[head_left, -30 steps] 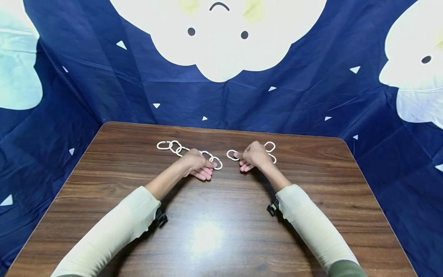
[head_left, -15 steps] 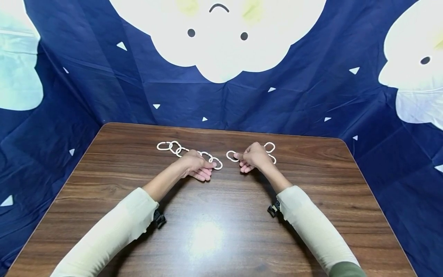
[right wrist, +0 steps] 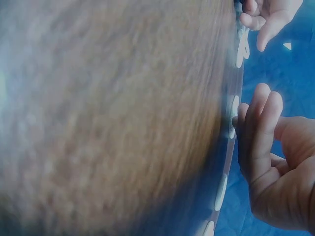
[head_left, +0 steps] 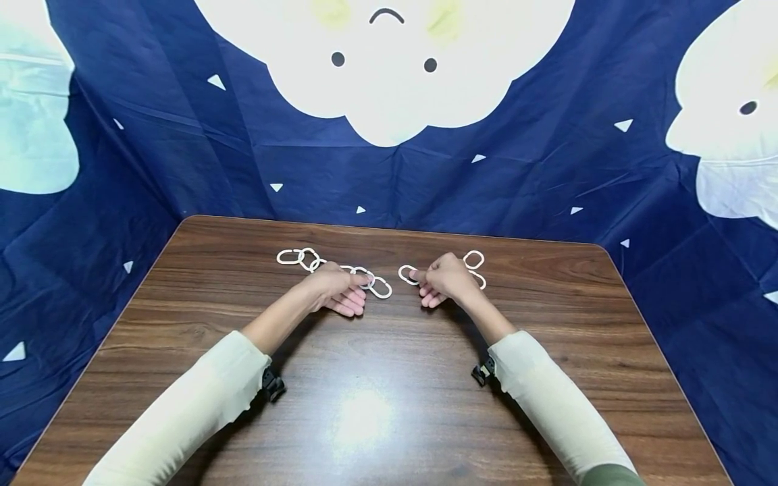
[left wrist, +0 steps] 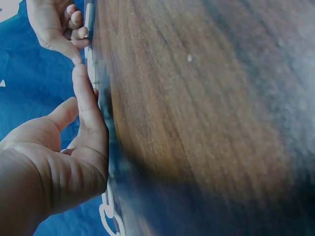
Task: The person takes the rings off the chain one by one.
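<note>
White plastic chain links [head_left: 290, 257], several of them joined into a chain, lie on the wooden table. My left hand [head_left: 340, 287] hovers over this chain, covering its middle; the thumb overlaps the second-last link in the head view. In the left wrist view, that hand's [left wrist: 69, 147] thumb stands apart from its straight fingers. The end link [head_left: 381, 288] lies uncovered beside the thumb. My right hand [head_left: 446, 278] is at a separate link [head_left: 404, 273], thumb over its right side. In the right wrist view, a fingertip [right wrist: 235, 123] is right at a link [right wrist: 235, 105].
Two more links lie right of my right hand, an upper one [head_left: 474, 259] and a lower one [head_left: 480, 281] partly hidden by the hand. The brown table [head_left: 389, 358] ends at a blue cloth backdrop [head_left: 328, 165] with white clouds. Black wrist cameras [head_left: 273, 385] hang under the sleeves.
My left thumb has lifted off the end link and drawn back up and left along the chain. The right hand has hardly moved, and the links lie as before.
</note>
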Motion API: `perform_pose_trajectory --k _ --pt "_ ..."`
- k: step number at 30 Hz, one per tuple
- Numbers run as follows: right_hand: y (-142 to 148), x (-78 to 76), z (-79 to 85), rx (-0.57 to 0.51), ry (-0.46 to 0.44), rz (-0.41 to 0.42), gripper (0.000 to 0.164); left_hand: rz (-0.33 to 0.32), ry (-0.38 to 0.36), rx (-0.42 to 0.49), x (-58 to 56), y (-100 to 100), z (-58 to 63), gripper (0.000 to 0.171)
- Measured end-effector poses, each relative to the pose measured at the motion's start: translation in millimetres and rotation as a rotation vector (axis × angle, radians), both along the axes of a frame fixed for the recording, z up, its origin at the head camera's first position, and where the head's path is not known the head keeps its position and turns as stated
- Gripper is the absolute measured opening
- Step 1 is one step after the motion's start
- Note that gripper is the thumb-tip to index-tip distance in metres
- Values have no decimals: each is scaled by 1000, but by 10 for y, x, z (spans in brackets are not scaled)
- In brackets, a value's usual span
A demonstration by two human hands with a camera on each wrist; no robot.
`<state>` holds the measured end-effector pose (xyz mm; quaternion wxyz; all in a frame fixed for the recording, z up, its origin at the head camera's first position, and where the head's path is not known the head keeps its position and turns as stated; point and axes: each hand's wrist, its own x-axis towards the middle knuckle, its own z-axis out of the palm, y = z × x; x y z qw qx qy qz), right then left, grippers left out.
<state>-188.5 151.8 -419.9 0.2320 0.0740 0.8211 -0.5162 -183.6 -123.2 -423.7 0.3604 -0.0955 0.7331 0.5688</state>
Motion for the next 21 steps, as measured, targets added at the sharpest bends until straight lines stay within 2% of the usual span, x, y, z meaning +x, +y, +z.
perform_pose_trajectory --k 8,21 --pt "-12 66 3 -36 -2 10 31 30 4 12 23 -32 9 50" --pt "-131 148 -36 -41 -33 40 34 70 12 26 48 -62 -33 37"
